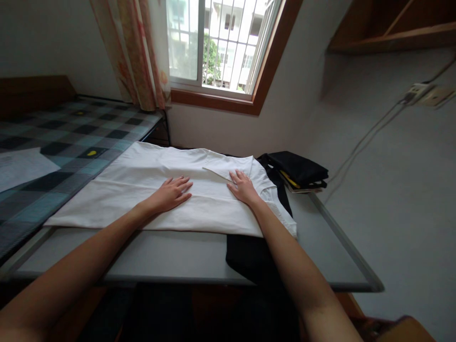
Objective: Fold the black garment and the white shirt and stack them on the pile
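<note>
A white garment (117,194), which looks like a shirt, lies spread over the pale table with faint creases across it. Flat on its middle rests my left hand (173,192), fingers stretched out. My right hand (244,187) presses on the cloth farther right, its fingers slightly spread. A thin straight edge (215,174) on the garment runs up to the right fingertips. Black cloth (245,256) comes out from under the garment and hangs over the table's front edge; more black cloth shows at its right end. Whether this is part of the garment I cannot tell.
The light table (178,256) has a grey rim. At its far right corner sits a stack with a folded black item (299,166) on top. A checked bed (71,133) with papers (24,166) adjoins at left. Behind is a barred window (228,47); cords (366,130) hang at right.
</note>
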The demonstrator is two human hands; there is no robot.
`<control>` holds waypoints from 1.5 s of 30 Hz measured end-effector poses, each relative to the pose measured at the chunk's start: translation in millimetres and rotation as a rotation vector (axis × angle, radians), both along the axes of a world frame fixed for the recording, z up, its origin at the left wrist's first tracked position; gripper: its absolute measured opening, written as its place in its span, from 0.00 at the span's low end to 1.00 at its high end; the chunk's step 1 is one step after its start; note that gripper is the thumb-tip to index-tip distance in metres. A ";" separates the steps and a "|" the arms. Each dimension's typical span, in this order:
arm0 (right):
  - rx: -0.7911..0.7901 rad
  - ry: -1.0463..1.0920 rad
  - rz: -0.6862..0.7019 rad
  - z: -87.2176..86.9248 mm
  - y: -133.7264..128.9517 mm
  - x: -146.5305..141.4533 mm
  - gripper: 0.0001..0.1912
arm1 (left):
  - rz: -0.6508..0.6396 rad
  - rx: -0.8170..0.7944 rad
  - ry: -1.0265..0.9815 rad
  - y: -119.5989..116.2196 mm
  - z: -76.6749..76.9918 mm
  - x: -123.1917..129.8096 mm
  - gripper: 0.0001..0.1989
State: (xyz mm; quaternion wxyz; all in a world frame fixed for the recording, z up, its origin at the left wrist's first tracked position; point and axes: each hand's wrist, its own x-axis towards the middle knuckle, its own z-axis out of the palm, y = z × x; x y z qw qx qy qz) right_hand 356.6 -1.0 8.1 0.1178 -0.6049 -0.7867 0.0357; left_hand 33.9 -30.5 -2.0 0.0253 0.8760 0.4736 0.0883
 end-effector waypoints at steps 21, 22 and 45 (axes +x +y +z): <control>0.019 -0.022 0.007 -1.2 2.0 0.5 0.32 | 0.034 -0.051 -0.066 -2.7 2.8 2.0 0.33; 0.021 -0.021 0.009 -1.8 2.4 0.5 0.32 | 0.032 -0.043 -0.063 -2.4 1.9 1.7 0.32; 0.022 0.077 -0.035 9.3 13.3 -0.7 0.24 | 0.026 -0.022 -0.029 -1.4 1.0 0.6 0.29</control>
